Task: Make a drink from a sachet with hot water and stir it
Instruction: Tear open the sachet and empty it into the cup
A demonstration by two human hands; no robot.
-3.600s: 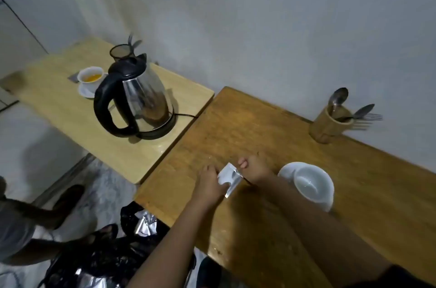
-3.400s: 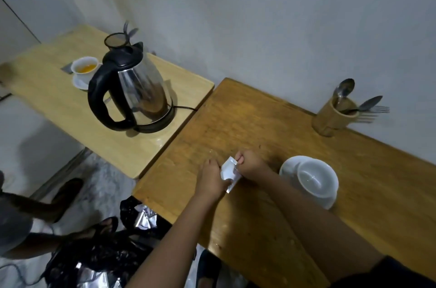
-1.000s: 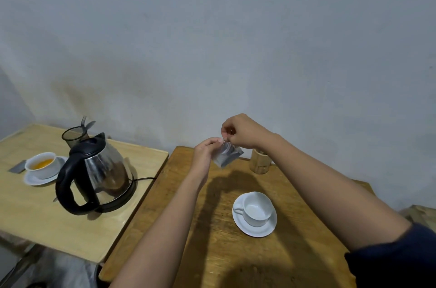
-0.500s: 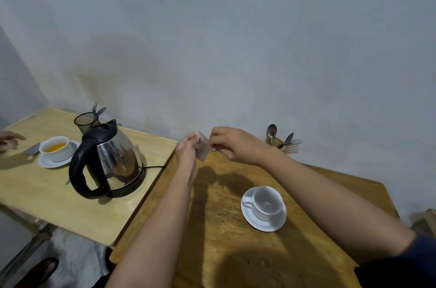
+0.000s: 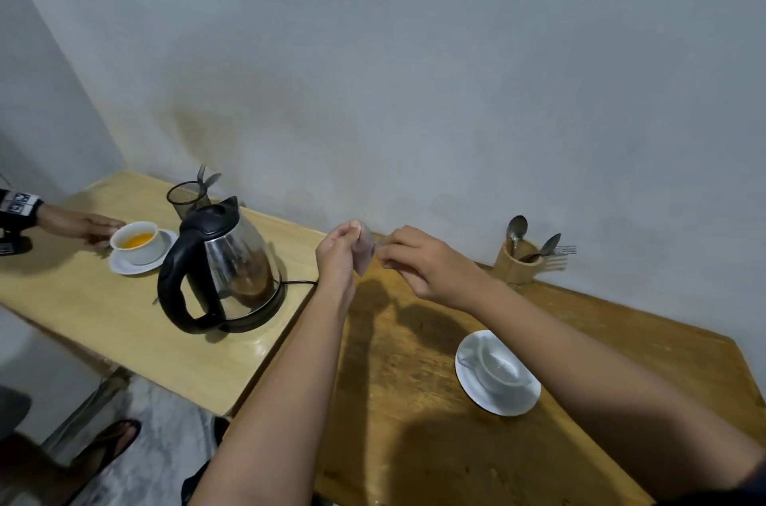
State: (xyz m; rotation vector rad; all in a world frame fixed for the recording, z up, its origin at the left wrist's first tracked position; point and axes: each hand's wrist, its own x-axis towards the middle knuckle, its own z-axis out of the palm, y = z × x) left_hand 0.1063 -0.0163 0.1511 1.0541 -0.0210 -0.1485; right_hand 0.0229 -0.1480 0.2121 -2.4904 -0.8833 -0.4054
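Sachet pinched in both hands above the table, cup waiting empty.

The left hand (image 5: 338, 252) and right hand (image 5: 418, 261) each nipped an edge of the sachet (image 5: 365, 250), apparently working it open; next it needed tipping into the cup (image 5: 497, 371), near and right of the sachet. Left of the sachet stood the kettle (image 5: 226, 269). Below, brown table (image 5: 393, 402); behind, bare grey wall (image 5: 414, 70).

White cup (image 5: 499, 371), black-handled kettle (image 5: 224, 269), brown table (image 5: 414, 402).
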